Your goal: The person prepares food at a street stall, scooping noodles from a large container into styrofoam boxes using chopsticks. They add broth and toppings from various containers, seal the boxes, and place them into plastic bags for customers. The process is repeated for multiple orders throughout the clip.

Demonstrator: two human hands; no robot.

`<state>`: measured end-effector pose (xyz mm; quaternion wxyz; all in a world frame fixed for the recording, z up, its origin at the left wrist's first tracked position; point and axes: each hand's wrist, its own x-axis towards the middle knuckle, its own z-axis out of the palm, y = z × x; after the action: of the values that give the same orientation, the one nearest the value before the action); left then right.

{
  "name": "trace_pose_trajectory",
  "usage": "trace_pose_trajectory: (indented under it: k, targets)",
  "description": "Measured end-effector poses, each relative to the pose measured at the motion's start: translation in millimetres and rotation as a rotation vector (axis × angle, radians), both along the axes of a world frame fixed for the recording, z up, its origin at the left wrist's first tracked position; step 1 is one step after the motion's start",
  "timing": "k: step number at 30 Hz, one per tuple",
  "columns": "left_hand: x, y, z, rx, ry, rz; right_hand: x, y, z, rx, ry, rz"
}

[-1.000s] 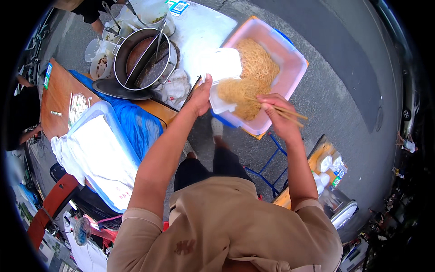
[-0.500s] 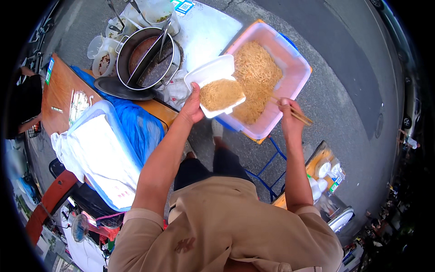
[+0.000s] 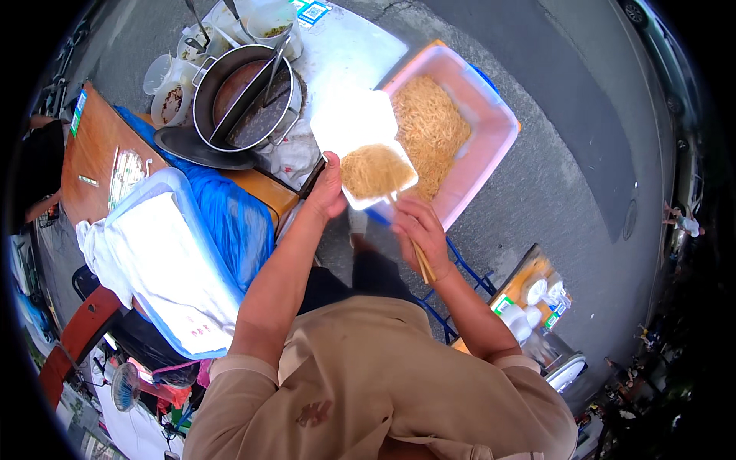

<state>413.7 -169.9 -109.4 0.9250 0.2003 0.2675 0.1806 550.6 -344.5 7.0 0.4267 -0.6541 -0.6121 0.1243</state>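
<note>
Over asphalt, left hand (image 3: 328,190) grips noodle box (image 3: 368,146); right hand (image 3: 420,230) clasps chopsticks (image 3: 421,262).

a white foam takeaway box (image 3: 366,146) with its hinged lid open sits in the left hand (image 3: 328,190), filled with yellowish noodles. a small green-and-white label (image 3: 79,113) is stuck at the far left corner of the wooden tabletop (image 3: 92,161). a blue-and-white square sign (image 3: 310,11) lies at the top edge on the white sheet. at lower right, a small green label (image 3: 502,305) marks the side of an orange stand holding white cups.
</note>
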Motion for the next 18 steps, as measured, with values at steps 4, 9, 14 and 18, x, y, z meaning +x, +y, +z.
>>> trace_pose_trajectory:
  k: [4,9,14,18]
  targets:
    - [-2.8,9.9,4.6,0.023,-0.019,-0.075,5.7,7.3,48.1,-0.08,-0.009,0.112]
    - [-10.1,24.5,13.0,0.035,-0.057,-0.109,38.0,4.9,114.8,-0.111,0.123,-0.173]
    - [-16.5,42.0,15.2,0.033,-0.103,-0.198,101.8,12.8,49.8,-0.323,0.274,-0.328]
    - [-16.6,49.7,13.9,0.032,-0.102,-0.176,99.6,-7.4,70.7,-0.475,0.986,-0.259]
